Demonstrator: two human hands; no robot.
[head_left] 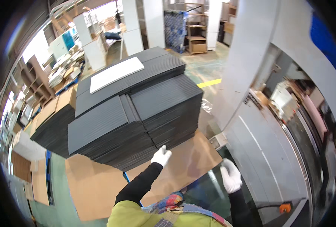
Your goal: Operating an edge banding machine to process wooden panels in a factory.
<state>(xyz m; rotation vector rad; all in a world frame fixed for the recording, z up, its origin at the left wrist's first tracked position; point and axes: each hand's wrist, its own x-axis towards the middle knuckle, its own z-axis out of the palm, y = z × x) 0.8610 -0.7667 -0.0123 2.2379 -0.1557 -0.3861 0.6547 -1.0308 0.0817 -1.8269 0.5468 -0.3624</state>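
Left hand: the left hand (161,156), wearing a white fabric glove, is a little under the middle of the view, at 6 o'clock. One finger points up to 12 o'clock; the others seem partly bent. It is before the near face of the stack, but one cannot tell whether it grips, touches or only hangs there.
Left arm: the forearm, in a tight black sleeve (137,188), slants from 7 o'clock toward 1 o'clock, and a loose lime-yellow garment (128,215) covers the upper part.
Right hand: the right hand (232,178), in a similar white glove, is between 4 and 5 o'clock. It is released, with the fingers rather straight and directed to 11 o'clock, near the grey panel.
Right arm: this forearm, also black-sleeved, comes from the lower edge at 5 o'clock, more upright than the other.
Stack: the large stack of dark grey ridged panels (168,94) reaches from the centre toward 10 o'clock, in several piles side by side. A flat white rectangular board (117,74) lies on it.
Base: a flat brown sheet (198,155) extends from below the stack, toward 5 o'clock.
Machine side: a tall light-grey metal panel (273,147) stands at 3 to 4 o'clock.
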